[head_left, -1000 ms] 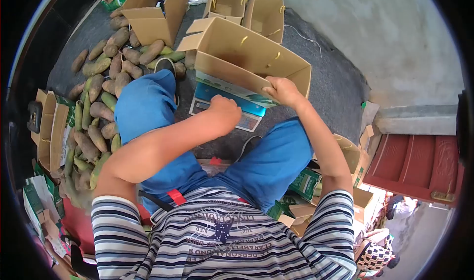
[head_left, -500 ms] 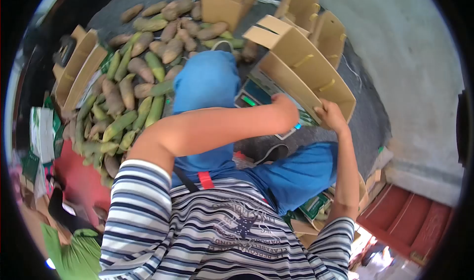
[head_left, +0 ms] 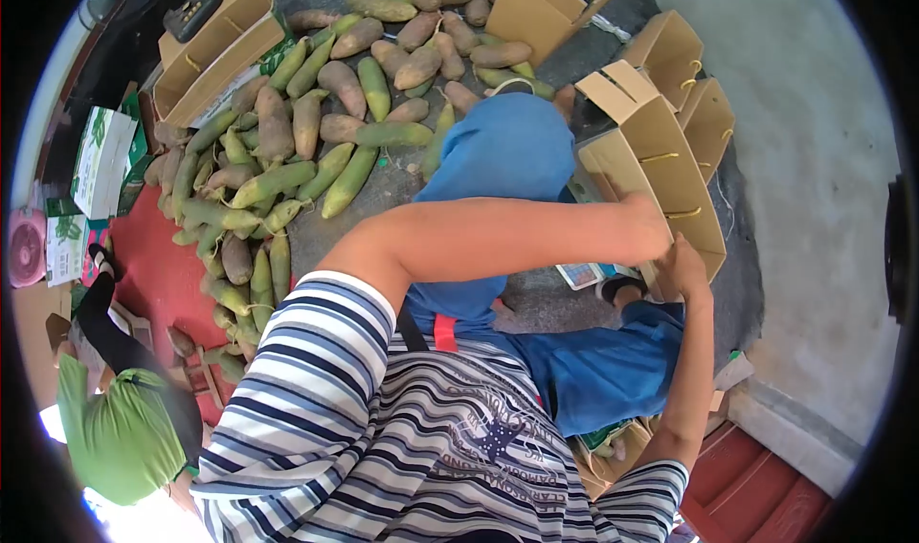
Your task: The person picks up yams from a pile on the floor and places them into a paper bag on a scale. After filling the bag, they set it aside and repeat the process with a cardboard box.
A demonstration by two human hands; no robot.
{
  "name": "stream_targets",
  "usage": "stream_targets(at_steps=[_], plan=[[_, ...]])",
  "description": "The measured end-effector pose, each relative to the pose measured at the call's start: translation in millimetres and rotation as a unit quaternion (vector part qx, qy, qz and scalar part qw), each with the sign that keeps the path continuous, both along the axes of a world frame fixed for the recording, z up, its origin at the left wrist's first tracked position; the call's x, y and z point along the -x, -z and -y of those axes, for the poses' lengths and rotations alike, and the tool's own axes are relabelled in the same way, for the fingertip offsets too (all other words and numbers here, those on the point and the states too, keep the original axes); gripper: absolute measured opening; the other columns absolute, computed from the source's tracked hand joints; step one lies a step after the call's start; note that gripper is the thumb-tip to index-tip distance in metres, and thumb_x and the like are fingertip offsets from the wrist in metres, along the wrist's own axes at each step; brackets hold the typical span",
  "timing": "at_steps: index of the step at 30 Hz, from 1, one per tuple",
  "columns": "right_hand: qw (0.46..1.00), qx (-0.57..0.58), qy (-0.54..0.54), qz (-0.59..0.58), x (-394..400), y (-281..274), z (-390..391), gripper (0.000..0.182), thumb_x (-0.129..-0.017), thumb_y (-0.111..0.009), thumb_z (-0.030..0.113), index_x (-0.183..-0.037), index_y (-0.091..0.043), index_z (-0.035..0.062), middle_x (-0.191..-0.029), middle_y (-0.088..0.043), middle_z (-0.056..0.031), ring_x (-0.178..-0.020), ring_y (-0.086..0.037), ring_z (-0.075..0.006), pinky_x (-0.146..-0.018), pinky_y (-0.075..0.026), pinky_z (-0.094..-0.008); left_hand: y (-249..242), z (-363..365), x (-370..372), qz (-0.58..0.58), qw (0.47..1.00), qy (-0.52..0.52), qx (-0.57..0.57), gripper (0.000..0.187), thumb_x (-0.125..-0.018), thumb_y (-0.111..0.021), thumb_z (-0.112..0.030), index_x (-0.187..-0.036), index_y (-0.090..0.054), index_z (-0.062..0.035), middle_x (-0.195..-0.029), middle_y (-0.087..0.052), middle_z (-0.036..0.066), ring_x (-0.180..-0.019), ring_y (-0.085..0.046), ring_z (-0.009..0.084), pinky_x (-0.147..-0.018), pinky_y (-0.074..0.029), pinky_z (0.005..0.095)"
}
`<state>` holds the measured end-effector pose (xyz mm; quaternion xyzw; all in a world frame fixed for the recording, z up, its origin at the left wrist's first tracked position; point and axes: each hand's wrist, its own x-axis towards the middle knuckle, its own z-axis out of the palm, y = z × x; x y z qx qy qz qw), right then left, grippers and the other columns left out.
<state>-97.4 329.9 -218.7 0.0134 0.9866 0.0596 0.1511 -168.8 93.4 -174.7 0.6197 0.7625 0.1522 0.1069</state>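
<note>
An open cardboard box point(head_left: 670, 175) with yellow cord handles stands on a digital scale point(head_left: 584, 274) in front of my knees. My left hand point(head_left: 654, 229) reaches across my body and grips the box's near end. My right hand point(head_left: 687, 267) holds the same end from below and to the right. My blue shorts point(head_left: 498, 151) partly hide the box and the scale. I cannot see what is inside the box.
Several green and brown oblong fruits point(head_left: 316, 122) lie piled on the dark floor to the left. More open cardboard boxes point(head_left: 206, 50) and a carton point(head_left: 546, 7) ring the pile. A person in green point(head_left: 120, 428) crouches on a red mat point(head_left: 158, 275) at lower left. A concrete wall point(head_left: 814, 112) stands to the right.
The view has swung left, so the fruit pile now fills the upper left. My left hand has moved from beside the scale onto the box's near end, next to my right hand.
</note>
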Motion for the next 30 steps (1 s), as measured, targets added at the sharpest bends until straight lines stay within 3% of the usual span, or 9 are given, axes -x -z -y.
stream_targets(at_steps=[5,8,11,12,14,17,18,21,30], plan=[[0.962,0.227,0.151,0.000,-5,-13,19,0.051,-0.079,-0.066,0.022,-0.123,-0.048,0.0032,-0.110,-0.060,-0.0207,-0.104,-0.058,-0.0322,-0.086,-0.045,-0.0374,-35,60,1,-0.064,0.862,-0.184,-0.469,0.014,-0.077,-0.062,-0.017,-0.087,-0.059,-0.0071,-0.083,-0.061,0.009,-0.077,-0.061,0.0240,-0.062,-0.049,0.0344],[0.958,0.260,0.103,-0.070,-13,4,1,0.050,-0.079,-0.066,0.021,-0.123,-0.048,0.0024,-0.110,-0.060,-0.0200,-0.103,-0.058,-0.0300,-0.088,-0.044,-0.0367,-7,129,28,-0.071,0.780,-0.327,-0.529,0.017,-0.076,-0.062,-0.007,-0.093,-0.060,-0.0052,-0.088,-0.061,0.008,-0.079,-0.060,0.0218,-0.067,-0.049,0.0312],[0.946,0.294,0.122,-0.067,-11,1,1,0.046,-0.080,-0.066,0.021,-0.119,-0.051,0.0002,-0.110,-0.061,-0.0197,-0.103,-0.058,-0.0284,-0.089,-0.044,-0.0371,52,222,48,-0.074,0.762,-0.507,-0.397,0.016,-0.080,-0.060,-0.006,-0.096,-0.059,-0.0025,-0.094,-0.060,0.011,-0.087,-0.060,0.0225,-0.075,-0.048,0.0300],[0.943,0.299,0.135,-0.060,-11,-2,2,0.045,-0.081,-0.066,0.021,-0.118,-0.052,-0.0001,-0.109,-0.061,-0.0197,-0.103,-0.059,-0.0282,-0.088,-0.044,-0.0375,82,257,51,-0.094,0.749,-0.581,-0.304,0.017,-0.079,-0.058,-0.015,-0.093,-0.059,-0.0053,-0.091,-0.058,0.013,-0.086,-0.057,0.0316,-0.074,-0.048,0.0377],[0.963,0.234,0.129,-0.044,-13,-6,6,0.041,-0.083,-0.063,0.022,-0.115,-0.053,-0.0008,-0.103,-0.061,-0.0206,-0.096,-0.059,-0.0316,-0.082,-0.045,-0.0386,142,335,41,-0.093,0.751,-0.645,-0.104,0.030,-0.076,-0.061,-0.016,-0.104,-0.055,-0.0039,-0.109,-0.056,0.014,-0.102,-0.053,0.0343,-0.087,-0.044,0.0394],[0.979,0.168,0.106,-0.040,-16,-5,6,0.034,-0.085,-0.060,0.020,-0.111,-0.054,-0.0002,-0.093,-0.061,-0.0216,-0.087,-0.059,-0.0353,-0.075,-0.045,-0.0404,217,442,7,-0.106,0.690,-0.694,0.175,0.042,-0.072,-0.062,-0.014,-0.111,-0.050,-0.0060,-0.125,-0.046,0.016,-0.111,-0.048,0.0343,-0.087,-0.045,0.0444],[0.979,0.172,0.092,-0.050,-17,-5,7,0.031,-0.085,-0.059,0.020,-0.108,-0.054,-0.0002,-0.090,-0.060,-0.0219,-0.084,-0.058,-0.0363,-0.074,-0.045,-0.0412,201,449,-10,-0.020,0.643,-0.709,0.290,0.043,-0.071,-0.064,-0.014,-0.111,-0.049,-0.0062,-0.123,-0.046,0.015,-0.112,-0.048,0.0344,-0.085,-0.046,0.0469],[0.978,0.184,0.071,-0.072,-15,-4,7,0.024,-0.086,-0.056,0.018,-0.101,-0.054,-0.0003,-0.083,-0.059,-0.0222,-0.078,-0.057,-0.0374,-0.069,-0.044,-0.0426,235,497,-56,0.049,0.548,-0.742,0.382,0.039,-0.077,-0.063,-0.014,-0.114,-0.050,-0.0094,-0.119,-0.048,0.013,-0.112,-0.047,0.0300,-0.085,-0.044,0.0462],[0.972,0.209,0.076,-0.075,-14,1,4,0.021,-0.086,-0.056,0.017,-0.098,-0.054,-0.0005,-0.081,-0.059,-0.0214,-0.075,-0.058,-0.0369,-0.068,-0.045,-0.0419,246,501,-61,-0.031,0.569,-0.690,0.447,0.034,-0.080,-0.063,-0.019,-0.112,-0.052,-0.0097,-0.116,-0.048,0.011,-0.113,-0.048,0.0299,-0.085,-0.045,0.0453]])
